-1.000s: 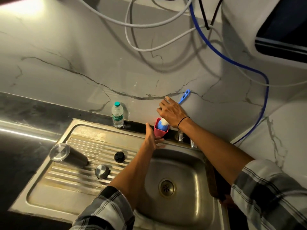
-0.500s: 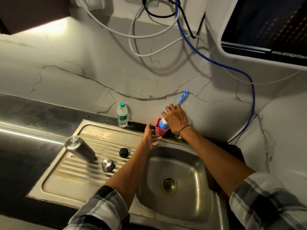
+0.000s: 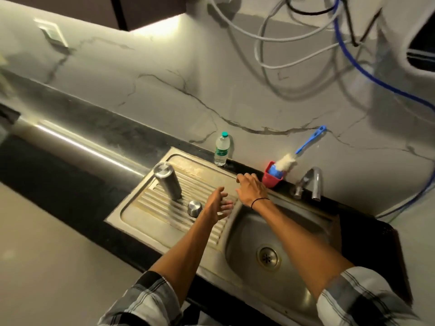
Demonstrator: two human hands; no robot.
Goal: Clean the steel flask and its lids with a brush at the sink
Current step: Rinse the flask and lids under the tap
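While both hands hover empty over the drainboard, the left hand (image 3: 215, 205) has its fingers spread loosely and the right hand (image 3: 250, 188) its fingers relaxed, neither holding anything. The flask (image 3: 167, 180) stands on the ribs, a steel lid (image 3: 195, 208) near it. The brush (image 3: 299, 151) leans in a red cup (image 3: 270, 178). Smooth steel looks slippery when wet; gripping the flask round its middle seems safest.

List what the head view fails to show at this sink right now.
- Black lid: not visible on the drainboard; the left hand covers that area.
- Steel flask: motion blur; whether it is open cannot be told.
- Plastic bottle: label too small to read.
- Red cup: the brush head hides its contents.
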